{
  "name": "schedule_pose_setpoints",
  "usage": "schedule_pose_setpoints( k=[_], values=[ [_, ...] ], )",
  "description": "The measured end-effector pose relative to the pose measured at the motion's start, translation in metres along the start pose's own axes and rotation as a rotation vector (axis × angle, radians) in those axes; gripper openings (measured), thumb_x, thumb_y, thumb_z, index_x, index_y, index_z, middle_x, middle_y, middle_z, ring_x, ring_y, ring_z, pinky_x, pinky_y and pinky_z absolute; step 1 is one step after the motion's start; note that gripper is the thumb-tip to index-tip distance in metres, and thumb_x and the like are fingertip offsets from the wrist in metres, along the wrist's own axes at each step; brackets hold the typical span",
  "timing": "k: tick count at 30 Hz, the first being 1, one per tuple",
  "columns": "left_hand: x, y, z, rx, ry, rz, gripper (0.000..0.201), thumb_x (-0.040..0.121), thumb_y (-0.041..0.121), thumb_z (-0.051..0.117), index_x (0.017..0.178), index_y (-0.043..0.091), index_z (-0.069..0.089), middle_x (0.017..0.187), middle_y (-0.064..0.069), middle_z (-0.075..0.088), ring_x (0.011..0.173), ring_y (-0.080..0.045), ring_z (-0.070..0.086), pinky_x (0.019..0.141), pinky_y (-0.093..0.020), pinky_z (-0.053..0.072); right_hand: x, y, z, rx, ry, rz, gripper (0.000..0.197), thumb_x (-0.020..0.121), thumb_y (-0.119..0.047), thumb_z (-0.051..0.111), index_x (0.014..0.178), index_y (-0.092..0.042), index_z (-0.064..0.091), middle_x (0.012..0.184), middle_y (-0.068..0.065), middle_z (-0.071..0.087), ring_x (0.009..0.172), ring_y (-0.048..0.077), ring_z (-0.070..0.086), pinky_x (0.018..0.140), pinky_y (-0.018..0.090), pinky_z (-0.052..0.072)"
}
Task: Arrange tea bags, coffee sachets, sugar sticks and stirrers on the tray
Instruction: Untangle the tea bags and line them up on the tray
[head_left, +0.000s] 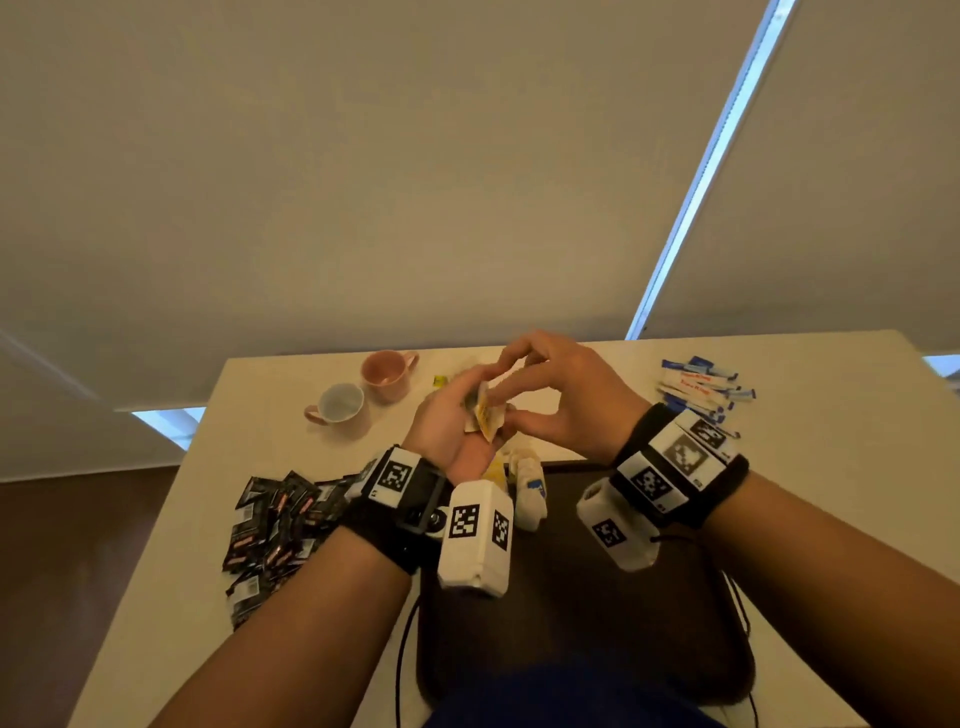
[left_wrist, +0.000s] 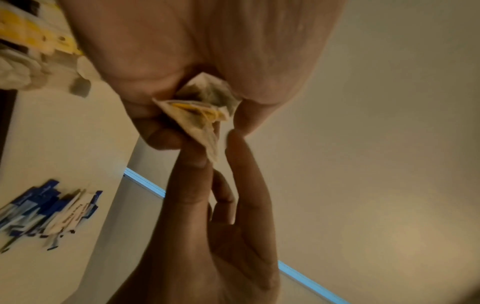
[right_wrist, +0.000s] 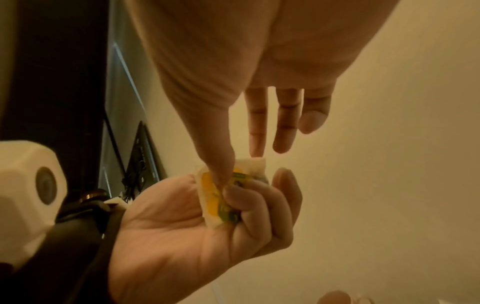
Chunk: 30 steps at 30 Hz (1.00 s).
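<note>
From the head camera, the left hand (head_left: 457, 421) is curled round a small bunch of tea bags (head_left: 485, 415) above the table (head_left: 805, 467) while the right hand (head_left: 561, 395) pinches one, so I judge the tea-bag step is underway; next, it must be drawn free and laid on the dark tray (head_left: 571, 597), largely hidden by the arms. The left wrist camera shows crumpled bags (left_wrist: 200, 109) between both hands. The right wrist camera shows thumb and finger nipping a yellow-printed bag (right_wrist: 215, 193); their number is unclear.

Two mugs — pink (head_left: 387, 373), pale (head_left: 337, 406) — on table (head_left: 831, 467).
</note>
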<state>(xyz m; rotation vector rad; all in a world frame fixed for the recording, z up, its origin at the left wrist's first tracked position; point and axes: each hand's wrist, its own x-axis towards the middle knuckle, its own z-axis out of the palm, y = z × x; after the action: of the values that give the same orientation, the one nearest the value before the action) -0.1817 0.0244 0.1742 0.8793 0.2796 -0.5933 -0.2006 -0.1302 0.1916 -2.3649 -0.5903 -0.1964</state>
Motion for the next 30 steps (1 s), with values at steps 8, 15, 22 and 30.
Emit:
schedule_pose_setpoints(
  k=[8,15,22,30],
  values=[
    [-0.009,0.005,0.032,-0.064,-0.116,0.025,0.021,0.095,0.011,0.051,0.109,-0.001,0.061,0.114,-0.026,0.065,0.097,-0.028,0.067,0.078,-0.034,0.056,-0.007,0.001,-0.035,0.04,0.186,0.144,0.002,0.084,-0.021,0.074,0.084,-0.02,0.072,0.074,-0.016,0.063,0.069,0.0,0.056,0.064,0.006,0.036],
    [-0.015,0.003,0.035,-0.051,-0.135,0.018,0.026,0.08,0.008,0.052,0.103,0.0,0.062,0.101,-0.017,0.065,0.094,-0.026,0.065,0.09,-0.037,0.054,-0.01,0.01,-0.031,0.223,0.22,0.22,0.006,0.085,-0.015,0.072,0.091,-0.015,0.072,0.079,-0.002,0.071,0.073,0.014,0.069,0.07,0.041,0.059],
    [-0.009,0.003,0.032,0.156,-0.099,0.08,0.032,0.093,-0.009,0.041,0.122,-0.008,0.056,0.101,-0.021,0.066,0.083,-0.027,0.07,0.079,-0.031,0.06,-0.005,0.01,-0.029,0.246,0.223,0.291,0.012,0.086,-0.011,0.069,0.096,-0.019,0.069,0.078,0.005,0.069,0.07,0.022,0.067,0.068,0.04,0.059],
    [-0.003,-0.001,0.021,0.383,-0.014,0.21,0.019,0.099,0.008,0.053,0.115,0.002,0.063,0.085,-0.015,0.07,0.065,-0.017,0.064,0.063,-0.023,0.057,-0.005,0.006,-0.03,0.44,0.213,0.43,0.01,0.091,-0.012,0.066,0.09,-0.002,0.065,0.074,0.011,0.068,0.051,0.009,0.062,0.052,0.026,0.054]
  ],
)
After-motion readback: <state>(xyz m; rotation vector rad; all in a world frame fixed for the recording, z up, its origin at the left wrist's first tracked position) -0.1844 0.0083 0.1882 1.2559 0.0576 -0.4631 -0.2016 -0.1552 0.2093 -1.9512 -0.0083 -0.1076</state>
